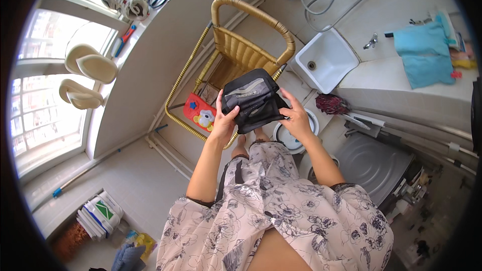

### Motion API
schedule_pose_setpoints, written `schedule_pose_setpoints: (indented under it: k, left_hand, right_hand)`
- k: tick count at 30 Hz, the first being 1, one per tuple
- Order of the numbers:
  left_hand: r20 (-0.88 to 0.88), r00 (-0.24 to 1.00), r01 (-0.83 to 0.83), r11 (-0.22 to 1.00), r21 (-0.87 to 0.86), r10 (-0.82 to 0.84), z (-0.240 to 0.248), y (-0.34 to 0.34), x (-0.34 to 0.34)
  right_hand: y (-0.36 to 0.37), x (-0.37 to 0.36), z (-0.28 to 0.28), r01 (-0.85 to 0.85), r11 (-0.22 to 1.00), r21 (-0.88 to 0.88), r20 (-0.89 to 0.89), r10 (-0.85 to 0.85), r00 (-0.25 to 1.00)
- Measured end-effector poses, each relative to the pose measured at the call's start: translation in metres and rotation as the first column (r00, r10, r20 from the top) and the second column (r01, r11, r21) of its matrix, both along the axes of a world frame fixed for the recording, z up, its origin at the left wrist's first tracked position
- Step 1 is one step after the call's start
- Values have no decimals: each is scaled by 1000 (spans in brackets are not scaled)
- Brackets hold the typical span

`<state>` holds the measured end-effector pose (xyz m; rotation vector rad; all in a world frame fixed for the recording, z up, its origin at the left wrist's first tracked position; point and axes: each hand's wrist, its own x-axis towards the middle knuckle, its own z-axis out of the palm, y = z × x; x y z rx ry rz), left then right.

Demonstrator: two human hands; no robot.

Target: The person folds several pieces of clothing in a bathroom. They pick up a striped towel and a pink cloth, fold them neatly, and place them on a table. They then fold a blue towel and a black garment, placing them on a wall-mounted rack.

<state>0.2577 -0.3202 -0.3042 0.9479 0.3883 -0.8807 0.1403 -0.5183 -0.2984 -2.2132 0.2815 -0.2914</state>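
Both my hands hold a black fabric bag (252, 101) with a grey panel and what looks like a zip across its upper face. It is held up in front of my legs, above the floor. The thumb of my left hand (224, 120) presses on the bag's left side, with fingers behind it. At the lower right corner, my right hand (297, 120) pinches a loose black flap between thumb and fingers. Right behind the bag stands a rattan child's chair (251, 45) with a red toy panel (200, 113) on its front bar.
Shoes (123, 1) and cream slippers (93, 65) stand on the window sill at left. A white sink (329, 60) is at the far right, near a blue cloth (424, 52). A folded dark red umbrella (331, 104), a white bucket (314, 120) and a grey lid (374, 165) lie to the right.
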Motion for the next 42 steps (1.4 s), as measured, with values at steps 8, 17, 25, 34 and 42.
schedule_pose_setpoints:
  k: [8, 17, 25, 34, 42]
  left_hand:
    - [387, 562, 570, 681, 460, -732, 81, -14, 35]
    - [804, 395, 739, 674, 9, -444, 120, -35, 3]
    - [546, 720, 611, 764, -208, -428, 138, -55, -27]
    - [323, 933, 300, 841, -451, -159, 159, -94, -65]
    - [165, 959, 283, 784, -553, -229, 142, -175, -60]
  right_hand:
    - [-27, -21, 93, -16, 992, -122, 128, 32, 991]
    - [-9, -64, 153, 243, 569, 785, 74, -476, 876]
    - [16, -97, 186, 322, 543, 776, 137, -642, 754]
    - [44, -103, 180, 343, 731, 590, 309, -597, 740]
    - [0, -121, 168, 420, 889, 185, 238, -455, 858]
